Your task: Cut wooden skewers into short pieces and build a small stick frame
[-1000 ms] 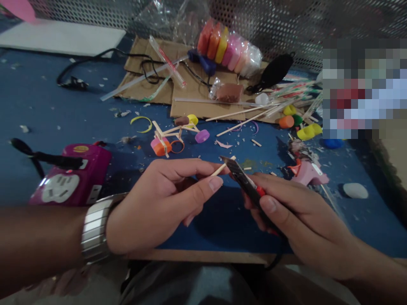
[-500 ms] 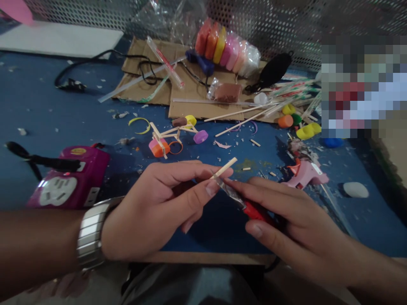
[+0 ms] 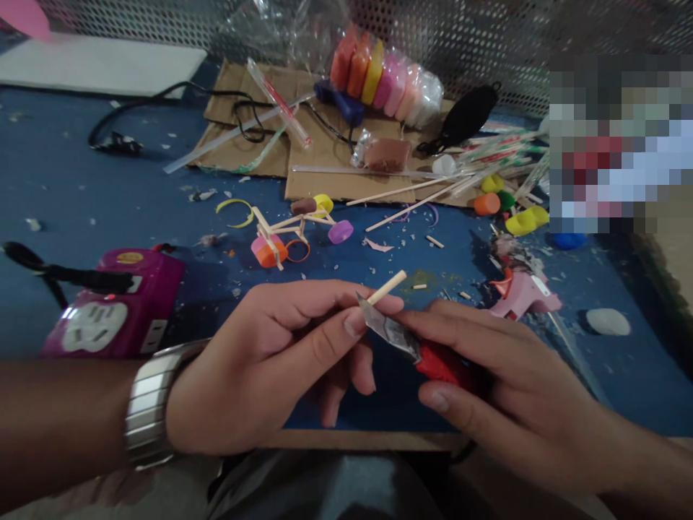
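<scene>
My left hand [image 3: 271, 361] pinches a thin wooden stick [image 3: 387, 287] between thumb and forefinger, its free end pointing up and to the right. My right hand [image 3: 487, 383] grips a red-handled utility knife [image 3: 411, 347], with the forefinger laid along it. The grey blade rests against the stick just beyond my left thumb. Both hands hover over the near edge of the blue table [image 3: 81, 195]. A silver watch [image 3: 149, 404] is on my left wrist.
A small model of sticks and coloured bottle caps [image 3: 286, 235] lies beyond my hands. A magenta power strip [image 3: 108, 307] is at the left, a pink glue gun [image 3: 522, 296] at the right. Cardboard [image 3: 325, 155], a bag of coloured caps [image 3: 387, 79], loose sticks and cables crowd the back.
The knife swung from above the stick's tip down to its underside near my left thumb. My right forefinger stretched along the blade. My left hand tilted the stick up slightly.
</scene>
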Tool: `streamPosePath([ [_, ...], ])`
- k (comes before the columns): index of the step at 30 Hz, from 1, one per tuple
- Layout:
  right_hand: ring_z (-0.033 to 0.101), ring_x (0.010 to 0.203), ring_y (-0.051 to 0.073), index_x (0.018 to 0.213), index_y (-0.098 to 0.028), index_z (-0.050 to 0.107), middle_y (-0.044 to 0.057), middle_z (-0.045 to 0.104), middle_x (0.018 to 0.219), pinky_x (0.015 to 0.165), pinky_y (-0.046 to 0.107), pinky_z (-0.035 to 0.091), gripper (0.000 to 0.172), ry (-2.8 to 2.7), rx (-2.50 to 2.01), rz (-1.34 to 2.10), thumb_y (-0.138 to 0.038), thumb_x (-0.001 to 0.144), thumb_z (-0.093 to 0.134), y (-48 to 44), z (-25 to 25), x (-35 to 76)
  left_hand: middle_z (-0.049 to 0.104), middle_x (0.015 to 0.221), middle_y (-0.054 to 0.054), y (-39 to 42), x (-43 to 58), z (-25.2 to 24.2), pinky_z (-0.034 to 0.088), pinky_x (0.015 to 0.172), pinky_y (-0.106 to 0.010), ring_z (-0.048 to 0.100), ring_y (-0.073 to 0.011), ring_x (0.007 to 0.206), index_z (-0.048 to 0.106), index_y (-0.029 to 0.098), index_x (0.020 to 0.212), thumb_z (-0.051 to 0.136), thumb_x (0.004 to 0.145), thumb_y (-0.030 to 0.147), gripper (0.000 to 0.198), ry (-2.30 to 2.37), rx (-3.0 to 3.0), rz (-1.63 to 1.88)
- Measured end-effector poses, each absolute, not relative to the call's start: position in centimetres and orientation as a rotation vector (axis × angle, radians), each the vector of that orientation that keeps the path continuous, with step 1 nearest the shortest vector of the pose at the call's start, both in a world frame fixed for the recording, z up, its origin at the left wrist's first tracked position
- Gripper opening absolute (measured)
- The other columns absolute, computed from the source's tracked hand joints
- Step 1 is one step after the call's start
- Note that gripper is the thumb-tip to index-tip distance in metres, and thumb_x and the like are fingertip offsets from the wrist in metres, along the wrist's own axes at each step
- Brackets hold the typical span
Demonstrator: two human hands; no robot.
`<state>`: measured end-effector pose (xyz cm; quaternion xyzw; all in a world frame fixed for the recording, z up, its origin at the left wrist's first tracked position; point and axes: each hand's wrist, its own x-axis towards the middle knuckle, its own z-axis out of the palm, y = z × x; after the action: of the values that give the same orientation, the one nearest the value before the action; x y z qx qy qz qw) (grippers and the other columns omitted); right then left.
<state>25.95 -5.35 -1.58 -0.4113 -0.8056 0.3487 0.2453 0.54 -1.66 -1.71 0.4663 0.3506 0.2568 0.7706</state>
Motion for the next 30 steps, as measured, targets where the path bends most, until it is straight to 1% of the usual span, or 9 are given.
streamPosePath([
  [3, 0.077, 0.098, 0.023, 0.143, -0.023, 0.066, 0.01, 0.08, 0.117, 0.072, 0.029, 0.063, 0.04, -2.207, -1.141, 0.939, -0.038, 0.105, 0.068, -5.3, -1.66, 25.95, 0.072, 0.074, 0.0, -1.68, 0.49, -1.79, 0.058, 0.048, -0.015, 0.063, -0.0088, 0.052, 0.077, 0.019, 0.125, 0.072, 0.103, 0.052, 0.04, 0.765, 1.014, 0.557],
  [7, 0.077, 0.097, 0.024, 0.148, -0.026, 0.063, 0.01, 0.08, 0.12, 0.073, 0.031, 0.063, 0.045, -2.218, -1.116, 0.938, -0.037, 0.104, 0.069, -5.37, -1.74, 26.05, 0.074, 0.076, -0.002, -1.66, 0.34, -1.94, 0.058, 0.048, -0.014, 0.064, -0.0084, 0.052, 0.076, 0.021, 0.131, 0.068, 0.105, 0.052, 0.041, 0.766, 1.031, 0.554],
  [12, 0.078, 0.099, 0.025, 0.143, -0.025, 0.066, 0.011, 0.08, 0.125, 0.074, 0.033, 0.064, 0.041, -2.2, -1.131, 0.952, -0.034, 0.103, 0.07, -5.49, -1.59, 26.12, 0.076, 0.079, -0.002, -1.66, 0.37, -2.03, 0.06, 0.048, -0.015, 0.065, -0.0092, 0.053, 0.076, 0.022, 0.13, 0.068, 0.106, 0.052, 0.039, 0.769, 1.038, 0.549],
  [16, 0.077, 0.103, 0.026, 0.149, -0.028, 0.063, 0.011, 0.079, 0.129, 0.077, 0.034, 0.065, 0.047, -2.208, -1.134, 0.935, -0.035, 0.103, 0.071, -5.45, -1.61, 26.07, 0.077, 0.08, -0.002, -1.74, 0.28, -2.06, 0.061, 0.049, -0.017, 0.066, -0.01, 0.052, 0.074, 0.022, 0.126, 0.068, 0.106, 0.052, 0.037, 0.758, 1.034, 0.551],
  [19, 0.076, 0.103, 0.025, 0.151, -0.03, 0.061, 0.009, 0.08, 0.125, 0.079, 0.033, 0.065, 0.049, -2.207, -1.14, 0.941, -0.035, 0.103, 0.071, -5.48, -1.5, 26.05, 0.077, 0.08, -0.002, -1.9, 0.13, -2.05, 0.062, 0.049, -0.017, 0.067, -0.0103, 0.052, 0.073, 0.022, 0.127, 0.066, 0.106, 0.053, 0.038, 0.756, 1.037, 0.548],
  [22, 0.076, 0.101, 0.026, 0.155, -0.033, 0.058, 0.007, 0.08, 0.118, 0.077, 0.033, 0.064, 0.053, -2.206, -1.13, 0.971, -0.034, 0.103, 0.071, -5.57, -1.33, 26.1, 0.078, 0.081, -0.002, -1.98, 0.12, -2.02, 0.062, 0.048, -0.018, 0.067, -0.0107, 0.052, 0.073, 0.022, 0.127, 0.066, 0.107, 0.053, 0.038, 0.758, 1.048, 0.554],
  [24, 0.075, 0.099, 0.025, 0.156, -0.034, 0.057, 0.007, 0.079, 0.117, 0.077, 0.034, 0.063, 0.055, -2.2, -1.121, 0.982, -0.032, 0.103, 0.071, -5.6, -1.32, 26.14, 0.078, 0.081, -0.002, -1.92, 0.19, -2.02, 0.062, 0.048, -0.018, 0.068, -0.0111, 0.053, 0.074, 0.021, 0.127, 0.067, 0.106, 0.052, 0.037, 0.768, 1.06, 0.557],
  [27, 0.075, 0.094, 0.023, 0.155, -0.034, 0.059, 0.006, 0.078, 0.117, 0.077, 0.033, 0.063, 0.054, -2.174, -1.117, 0.999, -0.031, 0.102, 0.072, -5.58, -1.45, 26.2, 0.078, 0.081, -0.003, -1.76, 0.25, -2.06, 0.062, 0.048, -0.019, 0.069, -0.012, 0.053, 0.075, 0.019, 0.126, 0.07, 0.105, 0.05, 0.037, 0.786, 1.08, 0.561],
  [30, 0.074, 0.092, 0.022, 0.155, -0.035, 0.059, 0.005, 0.078, 0.115, 0.077, 0.032, 0.062, 0.054, -2.155, -1.113, 1.03, -0.032, 0.102, 0.072, -5.57, -1.52, 26.25, 0.078, 0.081, -0.004, -1.71, 0.23, -2.12, 0.062, 0.048, -0.019, 0.07, -0.0122, 0.054, 0.074, 0.019, 0.127, 0.068, 0.106, 0.051, 0.038, 0.792, 1.094, 0.56],
])
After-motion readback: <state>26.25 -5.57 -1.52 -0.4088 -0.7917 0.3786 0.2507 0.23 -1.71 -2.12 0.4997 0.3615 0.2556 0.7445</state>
